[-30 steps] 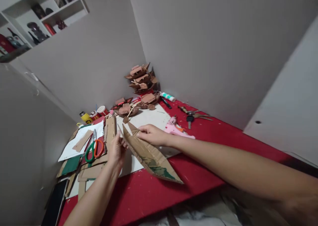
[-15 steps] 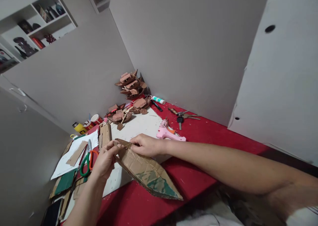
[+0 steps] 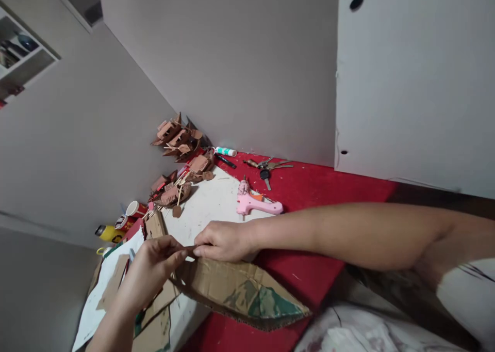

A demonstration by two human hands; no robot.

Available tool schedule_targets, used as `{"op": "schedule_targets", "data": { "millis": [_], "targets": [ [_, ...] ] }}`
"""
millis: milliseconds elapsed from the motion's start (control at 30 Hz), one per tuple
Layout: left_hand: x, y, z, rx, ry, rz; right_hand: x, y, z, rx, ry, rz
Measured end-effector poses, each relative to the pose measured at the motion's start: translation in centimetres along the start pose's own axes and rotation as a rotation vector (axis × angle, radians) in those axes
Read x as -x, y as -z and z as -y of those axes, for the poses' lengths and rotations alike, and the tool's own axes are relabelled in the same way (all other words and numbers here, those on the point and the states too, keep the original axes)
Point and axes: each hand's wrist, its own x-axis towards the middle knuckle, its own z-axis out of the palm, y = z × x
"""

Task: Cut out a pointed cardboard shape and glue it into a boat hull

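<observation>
Both of my hands hold a long pointed piece of brown cardboard (image 3: 240, 292) with green print, folded like a boat hull, above the near edge of the red table (image 3: 309, 187). My left hand (image 3: 149, 272) pinches its left end with closed fingers. My right hand (image 3: 222, 241) presses closed fingers on the top edge right beside the left fingertips. The hull's point reaches toward the lower right.
A pink glue gun (image 3: 255, 202) lies on a white board (image 3: 209, 202). Keys (image 3: 266, 166), a glue stick (image 3: 226, 151) and small cardboard boat models (image 3: 180, 140) sit by the wall. Cups (image 3: 131, 210), a yellow bottle (image 3: 108, 233), paper and cardboard scraps (image 3: 154, 321) lie left.
The view swung right and tilted. The cardboard hull came lower and nearer to me, and my two hands drew together at its left end.
</observation>
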Motion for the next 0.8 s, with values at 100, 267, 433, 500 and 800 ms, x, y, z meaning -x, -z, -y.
{"op": "schedule_targets", "data": {
  "millis": [100, 267, 433, 500, 800],
  "targets": [
    [-0.5, 0.2, -0.6, -0.396, -0.057, 0.078, 0.0, 0.1, 0.0, 0.012, -0.002, 0.006],
    [-1.5, -0.4, -0.2, -0.819, -0.182, 0.041, -0.3, -0.3, -0.8, 0.038, -0.064, -0.019],
    [-1.9, -1.0, 0.5, -0.960, -0.316, -0.052, -0.4, -0.5, -1.1, 0.046, -0.107, -0.049],
    [-2.1, -0.9, 0.7, -0.845, -0.337, -0.059, -0.3, -0.3, -1.0, 0.039, -0.114, -0.054],
    [-3.2, -0.3, 2.6, 0.304, -0.094, -0.356, -0.1, 0.4, -1.1, 0.076, -0.131, -0.354]
  ]
}}
